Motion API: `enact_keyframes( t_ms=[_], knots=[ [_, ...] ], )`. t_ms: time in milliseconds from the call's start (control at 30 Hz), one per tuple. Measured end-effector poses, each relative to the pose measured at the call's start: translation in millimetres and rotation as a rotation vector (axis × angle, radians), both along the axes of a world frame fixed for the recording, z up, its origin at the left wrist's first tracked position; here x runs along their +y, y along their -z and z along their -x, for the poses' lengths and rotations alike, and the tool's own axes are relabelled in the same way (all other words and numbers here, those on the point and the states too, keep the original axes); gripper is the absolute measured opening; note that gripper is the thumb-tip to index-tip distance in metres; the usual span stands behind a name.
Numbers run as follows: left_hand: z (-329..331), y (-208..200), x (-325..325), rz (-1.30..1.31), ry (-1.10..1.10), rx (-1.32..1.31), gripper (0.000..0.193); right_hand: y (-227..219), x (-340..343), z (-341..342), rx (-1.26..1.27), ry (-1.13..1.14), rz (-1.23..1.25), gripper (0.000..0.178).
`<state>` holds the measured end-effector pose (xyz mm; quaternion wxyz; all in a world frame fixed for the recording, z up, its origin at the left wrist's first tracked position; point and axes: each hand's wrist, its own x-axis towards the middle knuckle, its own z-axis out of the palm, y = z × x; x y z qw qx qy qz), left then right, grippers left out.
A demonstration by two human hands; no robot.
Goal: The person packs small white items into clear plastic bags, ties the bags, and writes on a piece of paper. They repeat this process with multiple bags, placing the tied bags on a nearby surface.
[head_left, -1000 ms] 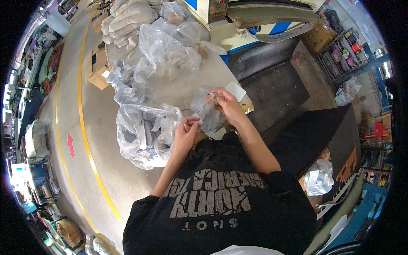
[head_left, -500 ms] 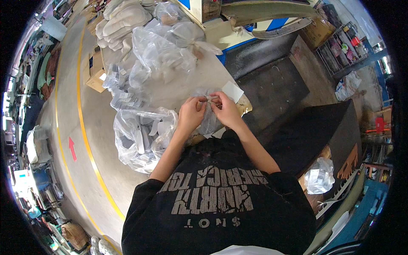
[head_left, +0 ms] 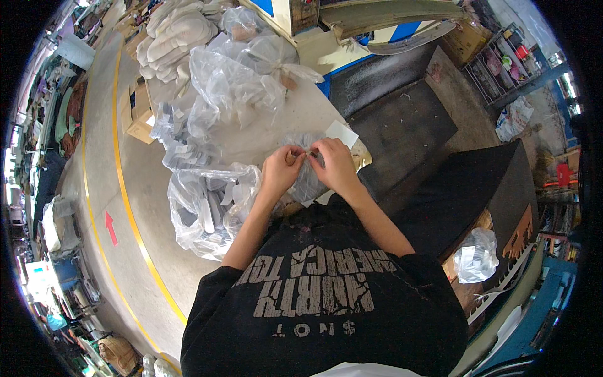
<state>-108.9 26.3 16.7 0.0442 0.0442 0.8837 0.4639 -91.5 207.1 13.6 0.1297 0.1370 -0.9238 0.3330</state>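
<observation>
Your black shirt (head_left: 320,251) is nearest. Past it, your left hand (head_left: 281,169) and right hand (head_left: 336,164) nearly meet over a small clear bag (head_left: 306,183); each grip is pinched on its gathered top, exact finger contact too small to tell. Bag sits on the worktop (head_left: 254,143), near edge, right in front of you. Left of your left forearm: open plastic sack (head_left: 183,221) with grey flat pieces (head_left: 215,206) inside. White card (head_left: 342,132) just beyond your right hand. Farther: loose grey stacks (head_left: 188,155) on the left, bigger clear sacks (head_left: 220,78), then a pale pad pile (head_left: 173,39) at the far end.
</observation>
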Motion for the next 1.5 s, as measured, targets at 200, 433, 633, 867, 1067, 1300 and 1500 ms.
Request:
enact_keyframes(
  t_ms=[200,433,633,867,1067,1300,1500],
  knots=[
    [-0.1,11.8,-2.2,0.016,0.024,0.050,0.021,-1.8,-1.2,-2.0,0.087,-0.044,-0.232,0.023],
    [4.4,18.1,-5.1,-0.066,0.059,0.009,0.022,-3.0,1.7,0.7,0.101,-0.035,-0.180,0.020],
    [4.1,11.0,-4.4,-0.125,0.027,-0.043,0.022,1.2,-5.6,2.5,0.121,-0.043,-0.209,0.021],
    [6.9,14.8,-5.8,-0.063,0.002,-0.053,0.027,-0.8,-4.9,5.5,0.137,-0.062,-0.211,0.023],
    [14.6,4.6,-9.6,0.060,0.131,-0.031,0.028,3.8,0.9,8.2,0.122,-0.137,-0.124,0.019],
    [28.1,14.7,-12.6,-0.078,0.275,-0.093,0.023,11.8,0.6,11.5,0.060,-0.124,0.017,0.020],
    [30.3,21.7,-21.3,-0.242,0.213,-0.035,0.015,23.6,-1.1,19.9,0.051,-0.163,0.165,0.019]
  ],
)
